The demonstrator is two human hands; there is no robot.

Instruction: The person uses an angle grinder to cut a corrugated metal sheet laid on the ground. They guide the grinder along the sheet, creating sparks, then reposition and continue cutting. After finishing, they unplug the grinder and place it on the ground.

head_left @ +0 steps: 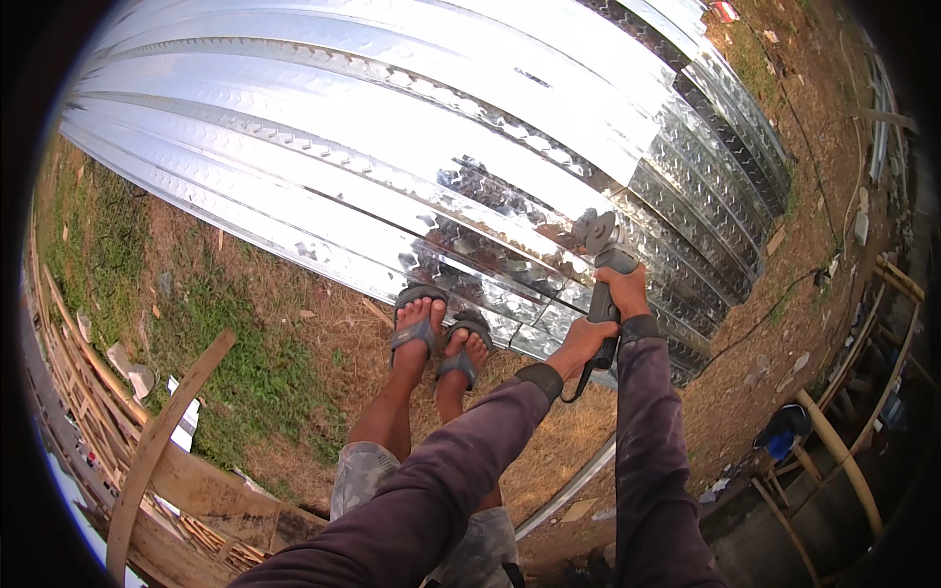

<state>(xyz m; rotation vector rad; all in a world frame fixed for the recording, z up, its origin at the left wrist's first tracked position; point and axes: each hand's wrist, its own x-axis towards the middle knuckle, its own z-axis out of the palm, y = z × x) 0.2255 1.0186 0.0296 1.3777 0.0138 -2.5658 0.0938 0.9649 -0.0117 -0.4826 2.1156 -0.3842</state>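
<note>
- The left hand (580,345) is closed around the near, rear end of an angle grinder (608,294), palm against its dark body.
- The right hand (627,288) grips the same tool farther forward, close behind its head; the two hands are near each other, both clamped on the grinder.
- The grinder is right of centre, above the near right part of a stack of shiny ribbed metal sheets (294,118), its round disc (594,231) at the far end. Whether the disc touches the metal cannot be told.
- A black cord (578,385) curves down from the near end of the tool.
- The sheets run from the far left to the right, embossed with small marks and mirroring dark shapes beside the feet.
- Both feet, in grey strapped sandals (413,335), are at the near edge of the sheets, left of the grinder.
- On the right, well apart from the hands, a dark round container (789,423) has something blue (781,446) in it; what that is cannot be told.
- Bamboo poles (843,461) are just beside that container.
- At the near left, a curved wooden plank (162,461) slants past a white piece (185,416) near green grass (235,363).
</note>
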